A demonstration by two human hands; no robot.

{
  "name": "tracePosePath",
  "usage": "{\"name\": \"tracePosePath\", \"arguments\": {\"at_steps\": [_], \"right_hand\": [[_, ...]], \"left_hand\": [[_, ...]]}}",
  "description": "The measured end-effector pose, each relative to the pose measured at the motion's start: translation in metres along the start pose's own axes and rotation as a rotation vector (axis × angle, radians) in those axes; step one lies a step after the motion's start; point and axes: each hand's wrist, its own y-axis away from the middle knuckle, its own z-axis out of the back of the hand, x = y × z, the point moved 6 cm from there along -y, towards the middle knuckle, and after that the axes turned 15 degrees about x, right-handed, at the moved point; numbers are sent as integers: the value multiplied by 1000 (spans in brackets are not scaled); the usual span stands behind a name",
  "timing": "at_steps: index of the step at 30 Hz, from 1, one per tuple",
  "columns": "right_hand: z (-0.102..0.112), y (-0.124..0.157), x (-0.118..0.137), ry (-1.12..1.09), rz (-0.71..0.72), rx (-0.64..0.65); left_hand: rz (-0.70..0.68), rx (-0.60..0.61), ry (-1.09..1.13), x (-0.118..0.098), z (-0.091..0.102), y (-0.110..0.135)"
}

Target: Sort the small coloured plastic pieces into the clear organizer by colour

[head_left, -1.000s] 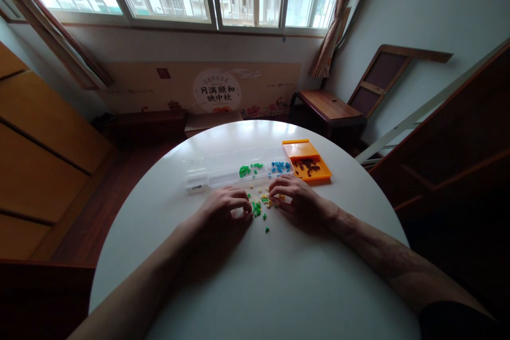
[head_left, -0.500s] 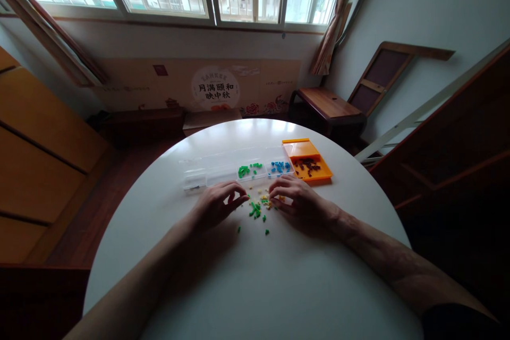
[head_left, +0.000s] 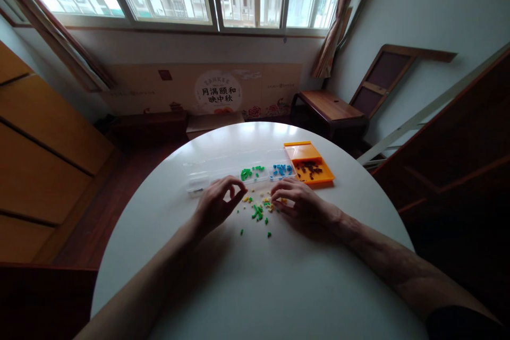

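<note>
Round white surface (head_left: pixel 255 287) under the window carries scattered beads (head_left: pixel 258 211) between both hands. Left hand (head_left: pixel 217 204) hovers, thumb meeting forefinger, though any bead there is too small to see. Right hand (head_left: pixel 303 207) curls fingertips among them, grip unclear. Tiny, hard and light, they likely skitter, so pinch one by its sides.

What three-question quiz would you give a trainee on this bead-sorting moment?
1. True or false: the orange tray holds dark reddish pieces.
2. Where on the white table do the loose beads lie? A: between the left hand and the right hand. B: inside the orange tray. C: at the table's near edge.
3. Fill in: in the clear compartment box, the green beads sit to the ___ of the blue beads.

Key: 1 true; 2 A; 3 left.
</note>
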Motion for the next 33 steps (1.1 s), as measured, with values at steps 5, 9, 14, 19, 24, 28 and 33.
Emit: {"name": "tracePosePath", "arguments": {"at_steps": [5, 9, 14, 19, 24, 28, 33], "right_hand": [[0, 0, 0, -4, 26, -9], [-2, 1, -3, 9, 33, -12], [-2, 4, -3, 35, 26, -18], [0, 6, -2, 60, 23, -30], [0, 5, -2, 82, 30, -36], [-1, 5, -2, 88, 34, -30], [-2, 5, -1, 96, 40, -23]], "left_hand": [[126, -208, -186, 6, 8, -12], [164, -164, -217, 13, -1, -16], [101, -118, -148, 4, 0, -6], [-66, 126, -4, -11, -9, 0], [-140, 309, 34, -17, -21, 4], [-125, 369, 71, -17, -25, 6], [-153, 382, 115, -18, -24, 7]]}}
